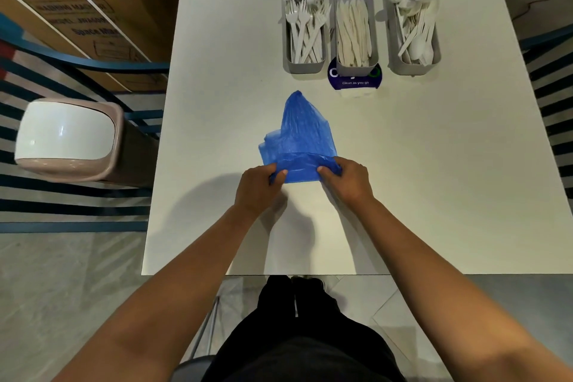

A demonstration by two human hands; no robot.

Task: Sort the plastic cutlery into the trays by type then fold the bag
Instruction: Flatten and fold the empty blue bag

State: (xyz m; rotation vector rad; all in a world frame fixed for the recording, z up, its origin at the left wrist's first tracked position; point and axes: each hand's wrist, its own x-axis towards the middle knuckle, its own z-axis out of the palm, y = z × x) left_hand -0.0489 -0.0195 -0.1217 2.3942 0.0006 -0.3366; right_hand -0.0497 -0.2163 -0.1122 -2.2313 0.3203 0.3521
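Note:
A blue plastic bag [300,136] lies flat on the white table [434,180], its near edge folded over. My left hand [257,186] pinches the bag's near left corner, and my right hand [348,178] pinches its near right corner. At the far side stand three grey trays: the left tray [286,40] holds white forks [305,31], the middle tray [373,40] holds white knives [353,34], and the right tray [435,40] holds white spoons [415,31].
A round dark blue sticker [355,79] reading "Clean as you go" lies on the table under the middle tray's near end. Left of the table stand a bin with a white swing lid [66,136] and a cardboard box [80,9]. Dark chair frames flank both sides.

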